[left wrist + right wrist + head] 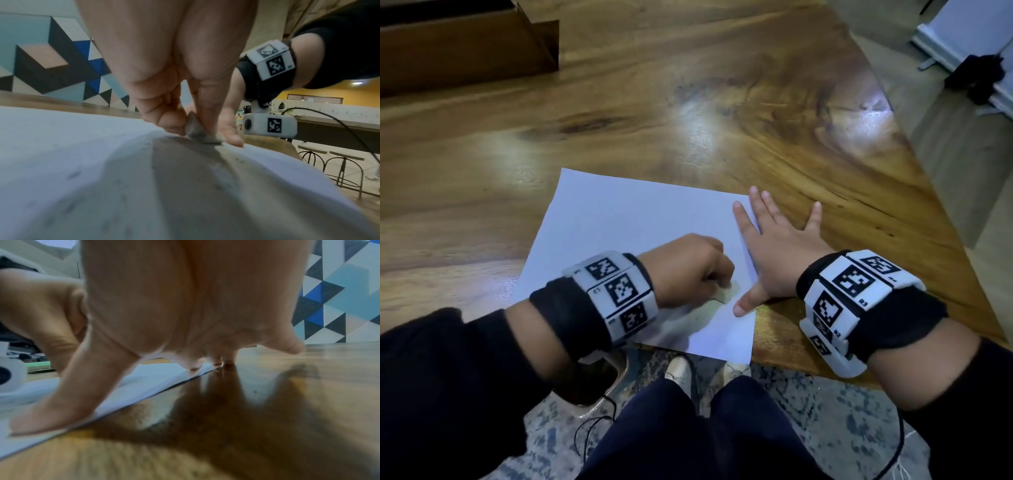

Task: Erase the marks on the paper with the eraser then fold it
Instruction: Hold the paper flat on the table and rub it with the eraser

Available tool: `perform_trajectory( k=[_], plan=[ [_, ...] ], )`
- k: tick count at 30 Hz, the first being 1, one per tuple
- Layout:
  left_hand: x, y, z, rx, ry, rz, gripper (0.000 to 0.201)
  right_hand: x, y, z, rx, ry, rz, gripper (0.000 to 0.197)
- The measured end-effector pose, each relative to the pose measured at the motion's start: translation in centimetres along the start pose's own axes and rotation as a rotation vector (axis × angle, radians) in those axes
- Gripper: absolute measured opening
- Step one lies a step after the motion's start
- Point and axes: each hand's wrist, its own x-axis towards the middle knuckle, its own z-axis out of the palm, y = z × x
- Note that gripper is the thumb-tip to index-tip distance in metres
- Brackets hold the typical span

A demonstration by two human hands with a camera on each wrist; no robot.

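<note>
Two hands are working: my left hand (pixel 690 269) is pinching the eraser (pixel 202 133), rubbing the paper (pixel 619 219) at 6 o'clock; my right hand (pixel 780 253) is pressing flat at 3 o'clock. Folding is waiting.

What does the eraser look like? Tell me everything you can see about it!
The eraser is a small, grey-white lump with rounded, worn-looking edges. It seems soft and rubbery. The left hand pinches it between thumb and curled fingers, so most of it is hidden. Its bottom edge presses down on the white paper, near the sheet's right side, close to the right hand, whose thumb rests on the paper beside it. Little dark crumbs lie on the paper nearby.
</note>
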Motion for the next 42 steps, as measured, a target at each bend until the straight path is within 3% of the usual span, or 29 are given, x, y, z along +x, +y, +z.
perform_trajectory(
  k=[2,7,9,11,14,20,26,32,34,38,42],
  plan=[
    [-1.0,-0.2,0.7,-0.003,0.000,0.030,0.008,0.0,0.1,0.0,0.004,0.002,-0.001,0.149],
    [-3.9,-0.1,1.0,-0.076,-0.191,0.048,0.013,0.2,0.2,0.2,0.003,0.009,-0.004,0.150],
    [-3.1,-0.6,0.2,-0.075,-0.145,0.020,0.016,0.2,0.2,0.2,-0.002,0.003,-0.004,0.150],
    [-2.0,-1.0,-0.6,-0.045,-0.014,-0.044,0.018,0.3,0.2,0.2,-0.006,0.001,0.001,0.150],
    [-1.3,-1.0,-0.3,-0.011,0.070,-0.058,0.011,0.2,0.1,0.2,-0.006,0.001,0.001,0.149],
    [-3.8,-1.1,0.3,-0.101,-0.206,-0.027,0.017,0.0,0.1,0.0,0.000,-0.013,0.004,0.149],
    [0.1,-0.1,-0.1,-0.008,0.000,-0.022,0.010,0.0,0.0,0.0,0.004,-0.019,0.009,0.149],
    [-3.2,-0.4,0.9,-0.081,-0.272,0.053,0.014,-0.2,0.0,-0.1,0.009,-0.023,0.006,0.148],
    [-2.5,-0.2,0.4,-0.071,-0.260,0.056,0.018,-0.1,0.0,-0.1,0.004,-0.023,0.006,0.148],
    [-0.1,0.7,0.0,0.017,-0.044,0.011,0.015,0.0,-0.1,-0.1,0.002,-0.017,0.010,0.148],
    [-1.9,0.6,1.1,-0.009,-0.159,0.038,0.014,-0.1,0.0,-0.1,0.003,-0.005,0.003,0.148]
  ],
)
